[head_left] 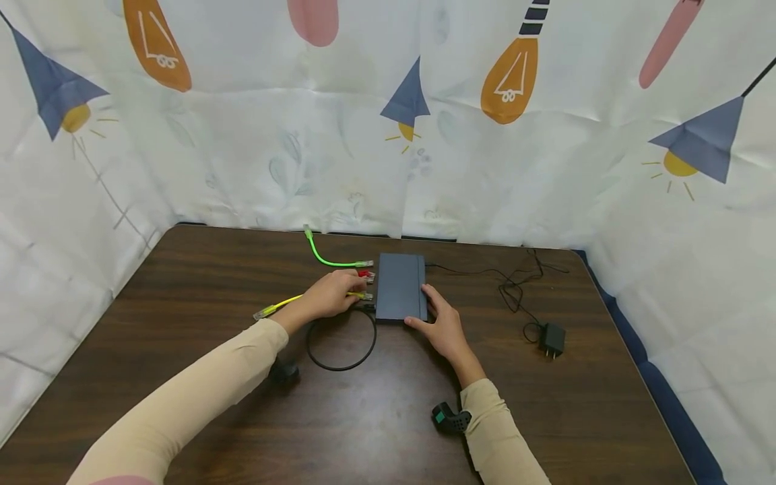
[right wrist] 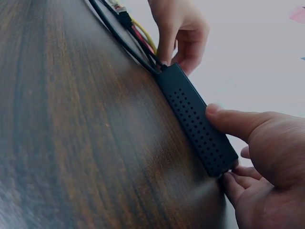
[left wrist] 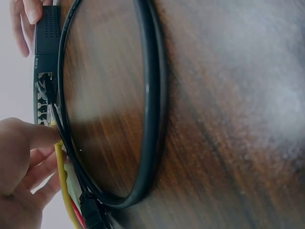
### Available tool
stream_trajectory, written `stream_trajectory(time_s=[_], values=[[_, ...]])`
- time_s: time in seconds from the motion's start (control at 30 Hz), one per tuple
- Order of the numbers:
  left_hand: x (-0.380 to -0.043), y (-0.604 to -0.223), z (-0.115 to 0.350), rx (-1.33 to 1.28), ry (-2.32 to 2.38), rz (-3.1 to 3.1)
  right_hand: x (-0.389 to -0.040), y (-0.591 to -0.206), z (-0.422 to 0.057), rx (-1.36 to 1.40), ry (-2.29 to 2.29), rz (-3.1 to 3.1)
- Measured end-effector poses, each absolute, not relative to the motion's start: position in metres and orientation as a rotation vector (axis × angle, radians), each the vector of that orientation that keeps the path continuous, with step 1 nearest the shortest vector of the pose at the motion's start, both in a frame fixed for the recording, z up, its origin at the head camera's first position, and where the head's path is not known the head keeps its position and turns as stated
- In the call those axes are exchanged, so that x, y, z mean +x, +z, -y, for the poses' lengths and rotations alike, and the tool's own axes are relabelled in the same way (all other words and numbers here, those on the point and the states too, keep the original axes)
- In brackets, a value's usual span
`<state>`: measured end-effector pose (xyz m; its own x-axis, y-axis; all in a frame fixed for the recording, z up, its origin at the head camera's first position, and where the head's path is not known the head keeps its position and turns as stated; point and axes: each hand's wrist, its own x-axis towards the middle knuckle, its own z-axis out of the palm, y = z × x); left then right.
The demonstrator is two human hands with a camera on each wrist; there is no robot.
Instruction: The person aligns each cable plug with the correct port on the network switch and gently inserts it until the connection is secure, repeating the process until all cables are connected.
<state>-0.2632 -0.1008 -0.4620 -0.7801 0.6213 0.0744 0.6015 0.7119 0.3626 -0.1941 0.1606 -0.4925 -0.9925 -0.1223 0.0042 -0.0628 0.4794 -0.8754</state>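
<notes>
"Where are the fingers?"

"The left hand [head_left: 332, 293], at the centre of the head view, pinches the yellow cable [head_left: 285, 304] close behind its plug. The right hand [head_left: 444, 325], right of centre, grips the dark box [head_left: 399, 288], its thumb at the lower edge and its fingers along the right side."

"Is the yellow plug in a port?"

"I can't tell. It points at the box's left side, but the left hand hides much of it in the left wrist view."

"What's around that?"

"The looped black cable [head_left: 339, 369] curves below the box; its black plug [left wrist: 46, 87] sits in a port, near the middle of the left edge of the left wrist view. The red cable [head_left: 364, 273] shows just above the left fingers, and the green cable [head_left: 339, 264] lies above that."

"And farther out?"

"A thin cord [head_left: 469, 272] runs from the box toward the black adapter [head_left: 552, 338], right of centre on the table [head_left: 388, 431]."

"What could go wrong?"

"I'd say a tilted yellow plug could jam at the port. If the right hand's grip slackened, a push could slide the box sideways, and fingers snagging the black loop might tug its plug."
</notes>
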Motion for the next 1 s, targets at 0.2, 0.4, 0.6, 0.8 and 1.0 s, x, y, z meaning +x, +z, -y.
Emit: stream_trajectory(time_s=[0.2,0.4,0.6,0.8,1.0], values=[[-0.260,-0.462,0.100,1.038,0.601,-2.837,-0.193,-0.493,-0.162,-0.152,-1.557,-2.649],[-0.258,-0.461,0.101,1.026,0.594,-2.876,-0.194,-0.492,-0.163,-0.219,-1.574,-2.633],[-0.256,-0.463,0.099,1.041,0.601,-2.895,-0.195,-0.494,-0.165,-0.191,-1.593,-2.608],[-0.251,-0.463,0.099,1.021,0.615,-2.913,-0.195,-0.496,-0.166,-0.188,-1.597,-2.592],[-0.251,-0.462,0.101,1.007,0.621,-2.917,-0.194,-0.496,-0.164,-0.166,-1.615,-2.590]])
